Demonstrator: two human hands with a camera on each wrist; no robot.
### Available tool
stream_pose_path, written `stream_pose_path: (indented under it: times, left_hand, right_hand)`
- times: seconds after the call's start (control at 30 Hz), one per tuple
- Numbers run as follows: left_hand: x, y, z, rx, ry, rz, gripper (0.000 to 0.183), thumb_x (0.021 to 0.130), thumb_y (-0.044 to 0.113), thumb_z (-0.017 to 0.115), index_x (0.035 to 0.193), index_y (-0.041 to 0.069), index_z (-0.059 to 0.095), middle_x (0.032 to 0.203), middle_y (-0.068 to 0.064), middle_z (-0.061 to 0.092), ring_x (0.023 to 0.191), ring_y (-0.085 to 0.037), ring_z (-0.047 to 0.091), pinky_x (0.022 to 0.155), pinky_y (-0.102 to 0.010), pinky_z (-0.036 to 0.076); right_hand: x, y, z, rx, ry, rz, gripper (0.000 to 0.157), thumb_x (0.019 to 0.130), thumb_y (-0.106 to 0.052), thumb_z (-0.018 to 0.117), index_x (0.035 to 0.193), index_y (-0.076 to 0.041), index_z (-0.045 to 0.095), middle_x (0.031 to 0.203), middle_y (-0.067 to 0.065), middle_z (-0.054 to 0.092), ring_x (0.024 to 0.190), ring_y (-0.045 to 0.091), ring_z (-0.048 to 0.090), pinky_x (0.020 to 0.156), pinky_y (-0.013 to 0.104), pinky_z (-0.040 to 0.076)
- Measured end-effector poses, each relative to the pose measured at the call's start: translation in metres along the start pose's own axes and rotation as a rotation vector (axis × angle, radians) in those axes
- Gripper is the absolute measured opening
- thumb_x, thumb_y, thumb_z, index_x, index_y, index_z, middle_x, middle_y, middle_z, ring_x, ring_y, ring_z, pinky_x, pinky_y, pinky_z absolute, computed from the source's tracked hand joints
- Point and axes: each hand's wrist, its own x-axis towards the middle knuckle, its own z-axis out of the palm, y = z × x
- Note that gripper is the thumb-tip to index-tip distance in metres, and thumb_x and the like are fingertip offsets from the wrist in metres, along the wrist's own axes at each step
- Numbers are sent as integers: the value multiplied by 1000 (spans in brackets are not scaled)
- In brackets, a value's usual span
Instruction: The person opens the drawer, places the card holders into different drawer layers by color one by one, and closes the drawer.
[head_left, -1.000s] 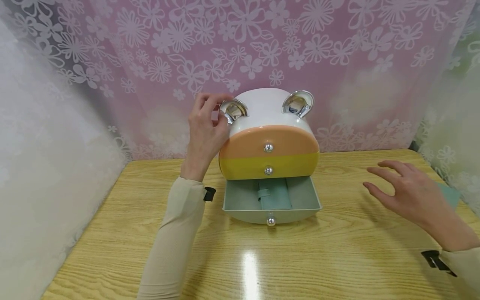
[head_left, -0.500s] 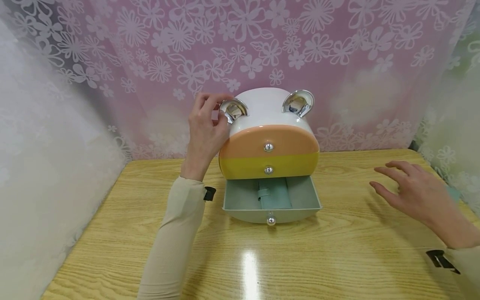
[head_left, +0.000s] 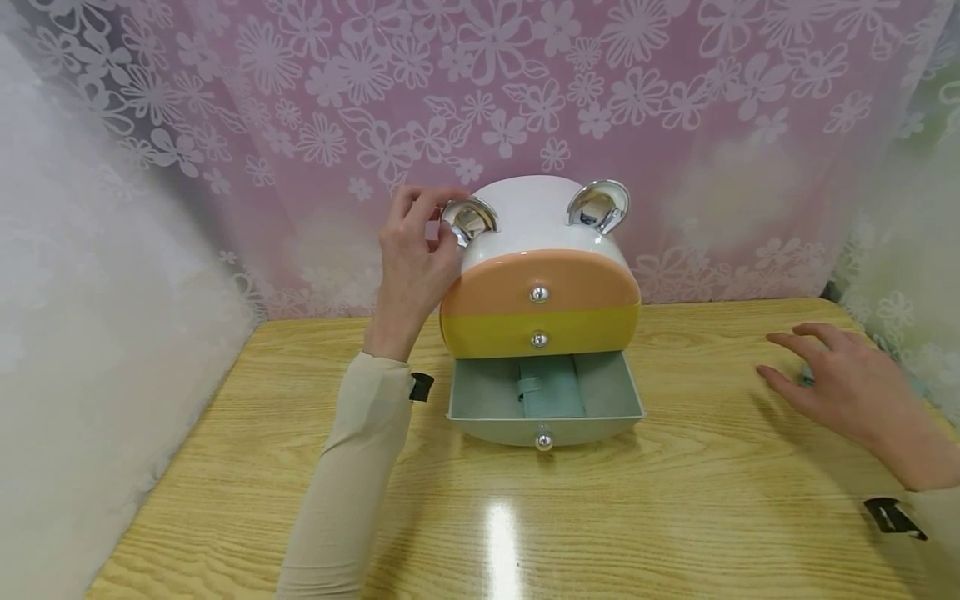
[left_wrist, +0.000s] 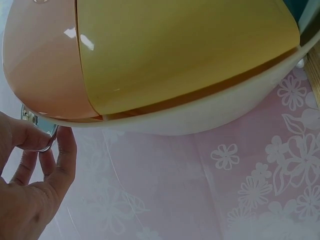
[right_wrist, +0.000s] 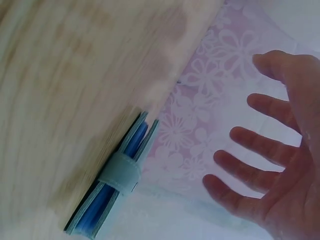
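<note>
A storage box with a white top (head_left: pixel 528 204) stands at the back of the table, with an orange drawer (head_left: pixel 487 283) and a yellow drawer (head_left: pixel 487 333), both closed. Below them the pale green drawer (head_left: pixel 480 429) is pulled out, and a teal strapped wallet (head_left: pixel 558 396) lies in it. My left hand (head_left: pixel 412 258) pinches the box's silver left ear (head_left: pixel 474 220) between thumb and fingers. At the right, my right hand (head_left: pixel 847 392) hovers with fingers spread, holding nothing. Close to it, another teal wallet (right_wrist: pixel 120 172) with blue inner leaves is mostly hidden in the head view.
The wooden table (head_left: pixel 637 517) reaches back to a pink flowered curtain (head_left: pixel 502 100), right behind the box. Whitish flowered cloth (head_left: pixel 930 275) hangs along the right edge. A silver right ear (head_left: pixel 598 208) sticks up from the box.
My right hand has drifted to the right, over the wallet near the table's right edge. The left hand keeps its pinch on the ear, and box and drawers have not moved.
</note>
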Motion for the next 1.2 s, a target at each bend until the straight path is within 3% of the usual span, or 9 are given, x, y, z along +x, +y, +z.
stream_pose_path:
  times: [0.07, 0.13, 0.27, 0.57, 0.73, 0.97, 1.2]
  left_hand:
    - [0, 0, 0, -3, 2, 0, 33, 93, -2, 50, 114, 9, 73, 109, -13, 57, 99, -23, 66, 73, -31, 63]
    - [1, 0, 1, -9, 2, -1, 34, 93, -3, 50, 114, 10, 73, 108, -13, 57, 99, -22, 66, 73, -31, 63]
    - [1, 0, 2, -10, -5, 0, 33, 93, -3, 50, 114, 10, 72, 108, -12, 56, 99, -21, 66, 74, -31, 63]
    - [0, 0, 3, 8, -25, -12, 32, 94, -2, 52, 116, 10, 72, 109, -12, 56, 101, -22, 64, 76, -30, 63]
    - [0, 0, 3, 1, -20, -7, 33, 93, -2, 52, 116, 10, 72, 110, -12, 57, 100, -21, 64, 75, -30, 63]
    - [-1, -1, 2, -4, -2, 2, 34, 93, -3, 51, 115, 10, 72, 110, -12, 58, 99, -21, 64, 72, -31, 63]
    - [-1, -2, 1, 0, 4, 14, 33, 93, -3, 51, 116, 10, 72, 110, -13, 58, 99, -22, 64, 73, -31, 63]
  right_hand:
    - [-2, 2, -2, -14, -87, 62, 56, 94, -48, 68, 120, 2, 69, 116, 37, 62, 90, 57, 61, 74, 71, 49]
    - [-4, 3, -3, -24, -190, 129, 52, 85, -29, 79, 124, 2, 65, 121, 39, 58, 98, 61, 57, 76, 73, 47]
    - [-9, 8, -4, -39, -324, 205, 58, 84, -23, 80, 130, 5, 59, 124, 44, 51, 103, 65, 50, 79, 75, 44]
    - [-17, 22, -4, -80, -486, 306, 64, 85, -24, 78, 135, 5, 51, 126, 45, 42, 101, 68, 47, 67, 76, 47]
    - [-19, 30, -2, -88, -529, 311, 67, 83, -22, 80, 136, 6, 50, 125, 46, 41, 96, 68, 48, 57, 70, 49]
    - [-21, 37, 2, -85, -534, 275, 68, 80, -16, 82, 135, 7, 49, 125, 49, 40, 91, 66, 52, 54, 64, 50]
    - [-21, 45, 4, -62, -526, 185, 65, 78, -10, 81, 132, 11, 51, 119, 52, 42, 76, 48, 58, 54, 51, 49]
